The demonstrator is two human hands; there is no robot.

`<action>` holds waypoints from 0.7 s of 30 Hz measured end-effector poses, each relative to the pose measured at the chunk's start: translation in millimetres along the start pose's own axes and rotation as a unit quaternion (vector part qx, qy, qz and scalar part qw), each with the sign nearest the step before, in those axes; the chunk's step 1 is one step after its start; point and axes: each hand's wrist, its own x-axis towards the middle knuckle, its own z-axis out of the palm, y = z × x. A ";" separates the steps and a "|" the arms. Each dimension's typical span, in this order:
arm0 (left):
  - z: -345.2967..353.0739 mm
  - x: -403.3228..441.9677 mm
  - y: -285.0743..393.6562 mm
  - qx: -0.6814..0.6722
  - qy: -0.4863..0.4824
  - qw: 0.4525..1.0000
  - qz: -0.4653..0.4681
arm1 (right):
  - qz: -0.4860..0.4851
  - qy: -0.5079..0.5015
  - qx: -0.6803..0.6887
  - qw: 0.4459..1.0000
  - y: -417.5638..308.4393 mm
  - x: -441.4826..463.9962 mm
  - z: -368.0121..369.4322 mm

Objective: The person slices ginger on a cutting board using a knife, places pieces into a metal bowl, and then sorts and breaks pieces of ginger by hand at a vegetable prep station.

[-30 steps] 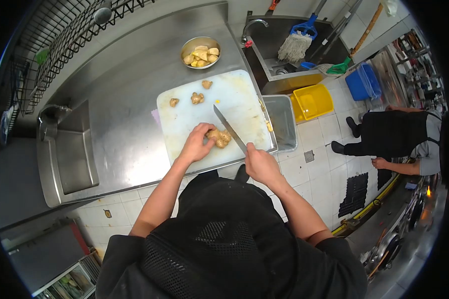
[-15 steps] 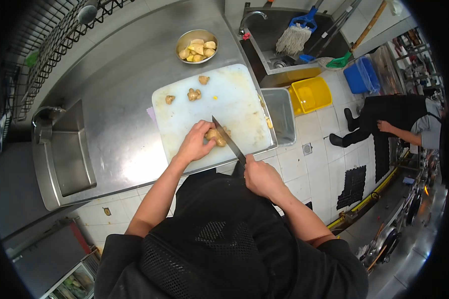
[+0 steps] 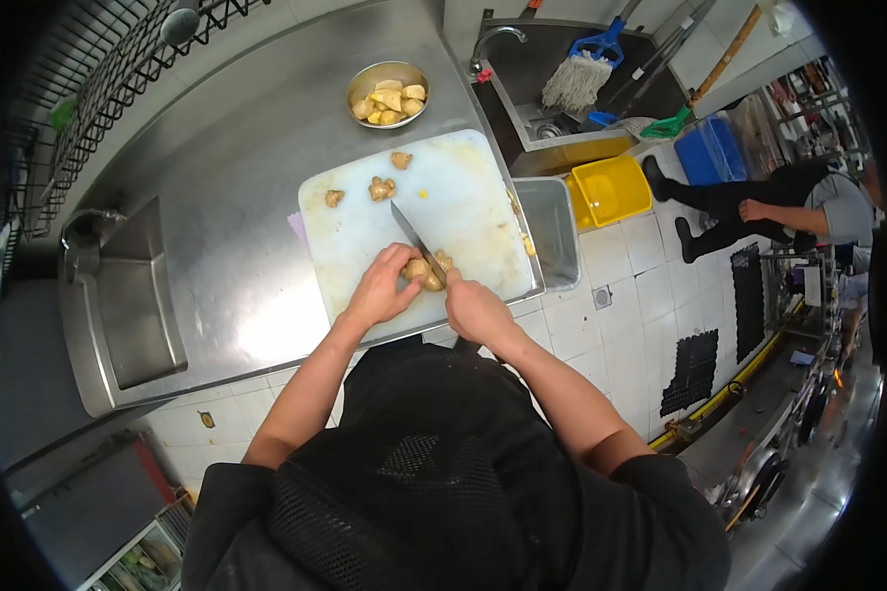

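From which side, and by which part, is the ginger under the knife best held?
Probably hold the ginger by its wider left part, coming from the left, where the left hand is. The knife, held by the right hand, slants across the piece nearer its right end, so the left gives more clearance. The lumpy outline suggests a firm grip.

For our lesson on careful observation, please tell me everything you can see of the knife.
The knife has a long, slim, grey blade that looks like metal, narrowing to a point. The right hand grips its handle, mostly hidden. The blade slants across the ginger held by the left hand, over the white board, its tip near a smaller piece. Whether the edge has cut in cannot be told.
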 end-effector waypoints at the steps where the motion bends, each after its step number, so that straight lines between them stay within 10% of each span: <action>1: 1.3 -1.3 -0.7 0.005 0.021 1.000 0.017 | 0.000 0.003 0.002 1.000 1.3 0.6 0.1; 21: 31.0 -7.3 18.8 0.002 0.054 0.998 0.019 | 0.028 -0.053 -0.075 0.995 11.7 -79.8 -42.3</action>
